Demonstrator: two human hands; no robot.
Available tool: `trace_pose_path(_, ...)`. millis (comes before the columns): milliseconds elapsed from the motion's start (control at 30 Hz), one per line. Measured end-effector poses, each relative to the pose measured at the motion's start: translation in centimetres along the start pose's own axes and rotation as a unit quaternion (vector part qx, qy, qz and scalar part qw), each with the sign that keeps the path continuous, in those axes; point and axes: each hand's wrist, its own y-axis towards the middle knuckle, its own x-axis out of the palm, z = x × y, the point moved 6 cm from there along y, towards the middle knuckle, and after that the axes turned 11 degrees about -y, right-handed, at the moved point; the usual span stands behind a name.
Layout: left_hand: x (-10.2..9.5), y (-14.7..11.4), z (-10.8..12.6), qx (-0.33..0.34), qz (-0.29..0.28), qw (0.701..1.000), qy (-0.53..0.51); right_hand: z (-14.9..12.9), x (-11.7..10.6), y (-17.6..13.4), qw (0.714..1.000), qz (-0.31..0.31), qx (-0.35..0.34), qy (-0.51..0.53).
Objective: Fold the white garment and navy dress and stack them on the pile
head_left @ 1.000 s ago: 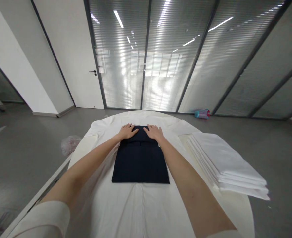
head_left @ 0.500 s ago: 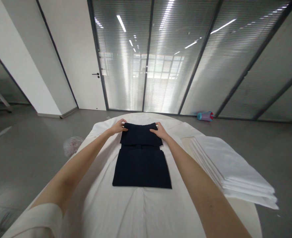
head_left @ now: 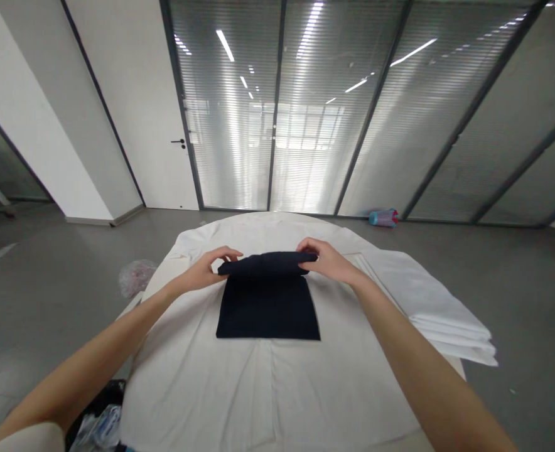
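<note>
A dark navy folded cloth [head_left: 268,311], perhaps a garment, lies on the white-covered table [head_left: 202,389]. Its far part is lifted off the table and tilted back over the near part. My left hand [head_left: 214,267] grips the left end of that raised flap between thumb and fingers. At the flap's right end my right hand [head_left: 322,258] pinches the fabric in the same way. The near panel rests flat, its front edge fairly straight. What kind of garment it is cannot be made out.
A stack of folded white cloths [head_left: 428,295] sits on the table's right side, overhanging the edge. On the floor are a clear plastic bag [head_left: 136,277] at left and a blue-and-red basket-like item [head_left: 383,218] by the glass wall. A dark bin [head_left: 103,414] stands at lower left.
Both hands have raised the far part of the navy cloth and brought it toward me over the near part. The gap between the two panels is now covered.
</note>
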Motion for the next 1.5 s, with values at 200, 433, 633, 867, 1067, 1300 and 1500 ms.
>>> trace_pose_path(200,5.1,-5.5,2.9,0.063,-0.149,0.962,0.222,-2.3,3.7,-7.8,0.975,-0.093,-0.048,-0.197)
trace_pose_path(433,7.4,-6.5,3.7,0.074,-0.112,0.941,0.311,-2.4,7.5,-10.8,0.929,-0.025,-0.085,-0.359)
trace_pose_path(633,9.3,-7.1,4.3,0.078,-0.024,0.927,0.365,-3.4,8.8,-11.3,0.866,0.032,-0.147,-0.476)
trace_pose_path(867,9.4,-8.0,5.3,0.165,0.016,0.894,0.417,-3.6,8.8,-12.1,0.872,0.043,-0.191,-0.448)
trace_pose_path(1067,8.9,-7.9,4.4,0.101,0.001,0.931,0.352,-3.5,8.3,-12.2,0.916,-0.018,-0.181,-0.357)
trace_pose_path(1300,4.7,-3.9,3.3,-0.007,0.073,0.976,0.207,-4.4,6.2,-8.4,0.954,0.007,-0.093,-0.284)
trace_pose_path(1500,7.8,-0.6,-1.1,-0.055,0.004,0.968,0.244,-4.0,9.4,-2.3,0.96,0.002,-0.038,-0.276)
